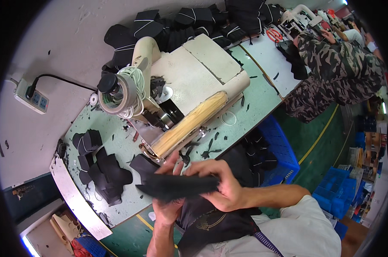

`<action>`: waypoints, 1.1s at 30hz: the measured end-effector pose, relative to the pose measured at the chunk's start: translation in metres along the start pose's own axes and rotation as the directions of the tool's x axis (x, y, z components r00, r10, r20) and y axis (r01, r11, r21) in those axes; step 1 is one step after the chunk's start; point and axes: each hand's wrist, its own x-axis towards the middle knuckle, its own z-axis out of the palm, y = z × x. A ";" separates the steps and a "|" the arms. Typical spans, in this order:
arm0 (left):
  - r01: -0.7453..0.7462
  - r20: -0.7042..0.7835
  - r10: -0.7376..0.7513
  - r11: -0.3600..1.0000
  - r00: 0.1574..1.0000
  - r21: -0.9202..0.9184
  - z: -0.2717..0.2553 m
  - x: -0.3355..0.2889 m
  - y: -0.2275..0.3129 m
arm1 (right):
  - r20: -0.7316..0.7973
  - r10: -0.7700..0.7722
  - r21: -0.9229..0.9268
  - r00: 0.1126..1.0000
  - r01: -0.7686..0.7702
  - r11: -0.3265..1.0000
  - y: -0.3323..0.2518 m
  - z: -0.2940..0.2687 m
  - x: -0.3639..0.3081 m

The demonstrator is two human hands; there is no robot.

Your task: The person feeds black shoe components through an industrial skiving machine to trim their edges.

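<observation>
A flat, elongated black piece of fabric-like material [177, 187] is held up in front of my body, slightly blurred. My right hand [228, 188] grips its right end, with the fingers bent over it. Behind the piece is my left hand [165, 210], its palm below and its fingertips showing above; the piece hides part of its grip. Just beyond my hands stands a cream-coloured machine [189, 60] with a pale wooden strip [192, 124] along its near edge. Another black piece [142, 166] lies by the machine's near left corner.
Black cut pieces [110, 173] lie on the pale green table [134, 201] at left, with scraps scattered about. Tied black bundles [149, 23] line the wall. A blue crate [286, 152] holds more pieces. A person in camouflage [335, 68] sits at far right. A power strip [33, 96] hangs left.
</observation>
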 end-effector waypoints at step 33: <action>0.383 0.065 -0.600 0.587 0.797 0.713 0.001 -0.049 0.065 | 0.435 0.682 -0.257 0.588 -0.645 0.720 -0.039 -0.017 -0.038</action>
